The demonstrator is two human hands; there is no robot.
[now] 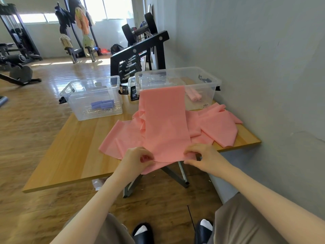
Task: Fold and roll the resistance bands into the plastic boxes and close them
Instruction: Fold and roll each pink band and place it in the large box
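Gym room, wooden folding table (70,148) | done: purple rolls (102,104) in left clear plastic box (93,97), pink rolls (194,96) in right clear box (202,85) | now: your left hand (136,158) and right hand (202,155) pinch the flat pink rubber band (163,124) at the near edge | left: roll, loose pink bands (218,125), lids.

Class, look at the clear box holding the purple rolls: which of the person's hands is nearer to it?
Left. The left hand pinches the pink band at the table's near edge, below the box with purple rolls. The right hand grips the same band farther right.
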